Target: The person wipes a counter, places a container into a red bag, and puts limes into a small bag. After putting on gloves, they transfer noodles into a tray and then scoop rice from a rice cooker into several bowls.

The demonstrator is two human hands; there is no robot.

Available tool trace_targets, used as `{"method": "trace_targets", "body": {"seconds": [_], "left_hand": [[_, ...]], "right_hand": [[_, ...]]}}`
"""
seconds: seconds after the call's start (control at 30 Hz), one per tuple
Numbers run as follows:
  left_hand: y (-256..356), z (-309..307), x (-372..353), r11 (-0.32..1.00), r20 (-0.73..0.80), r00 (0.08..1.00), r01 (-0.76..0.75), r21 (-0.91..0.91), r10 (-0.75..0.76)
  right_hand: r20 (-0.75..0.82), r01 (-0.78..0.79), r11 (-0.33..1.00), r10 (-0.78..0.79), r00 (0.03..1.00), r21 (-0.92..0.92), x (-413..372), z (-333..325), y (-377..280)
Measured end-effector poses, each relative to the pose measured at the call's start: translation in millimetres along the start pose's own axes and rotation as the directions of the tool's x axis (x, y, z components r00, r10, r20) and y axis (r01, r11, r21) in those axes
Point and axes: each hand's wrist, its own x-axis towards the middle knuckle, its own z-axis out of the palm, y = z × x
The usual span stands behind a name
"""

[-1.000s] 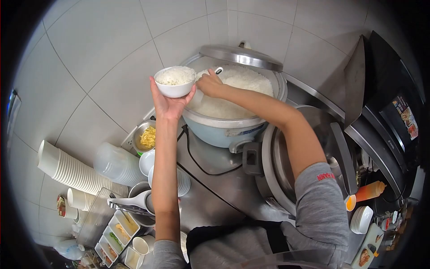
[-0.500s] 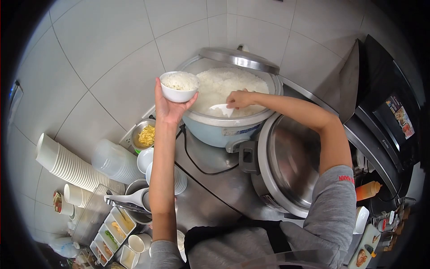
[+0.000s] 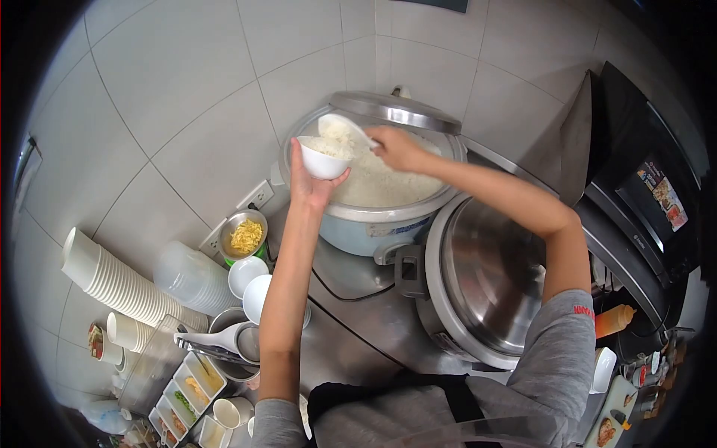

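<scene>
Left hand [image 3: 312,187] cups a small white bowl [image 3: 323,163] from below, fingers spread up its wall. It holds the bowl out over the near-left rim of the open rice cooker [image 3: 357,230]. The bowl already carries a heap of rice. Right hand [image 3: 396,147] is closed on the handle of a white paddle [image 3: 337,128]. The loaded blade sits just above the bowl's far edge, touching or nearly touching the heap; I cannot tell which. The cooker's own rice [image 3: 392,179] lies right behind and below, and its lid [image 3: 396,110] is tipped up at the back.

My judgement is that the step in hand is laying this scoop onto the bowl. To do it well I would hold the bowl level and over the cooker mouth, so any grains that slide off fall back in and not onto the steel counter [image 3: 351,328] or the black cable [image 3: 340,290]. I would tip the paddle slowly toward the bowl's middle and press lightly with the flat to round the heap. The left thumb should stay off the rim. The closed steel pot [image 3: 485,276] under the right forearm may be hot, so the elbow should stay up.
</scene>
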Motion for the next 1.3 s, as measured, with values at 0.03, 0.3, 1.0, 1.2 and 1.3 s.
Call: {"method": "trace_targets", "body": {"seconds": [0.03, 0.3, 1.0, 1.2, 1.3], "left_hand": [[0, 2, 4, 1.0, 0.015, 1.0, -0.006, -0.002, 0.006], [-5, -8, 3, 0.983, 0.146, 0.985, -0.063, -0.171, 0.088], [4, -21, 0, 0.993, 0.117, 0.989, -0.083, -0.085, 0.092], [-7, -19, 4, 0.967, 0.072, 0.983, -0.149, -0.208, 0.168], [-12, -18, 1, 0.954, 0.043, 0.978, -0.187, -0.235, 0.202]], "right_hand": [[-0.06, 0.137, 0.984, -0.144, 0.988, -0.113, -9, 12, -3], [-0.071, 0.219, 0.973, -0.224, 0.972, -0.075, 2, -21, -11], [-0.026, 0.23, 0.971, -0.232, 0.972, -0.067, 6, -17, -7], [-0.009, -0.017, 0.966, 0.02, 1.0, 0.257, -12, 9, -26], [0.006, -0.042, 0.981, 0.042, 0.999, 0.192, -11, 7, -26]]}}
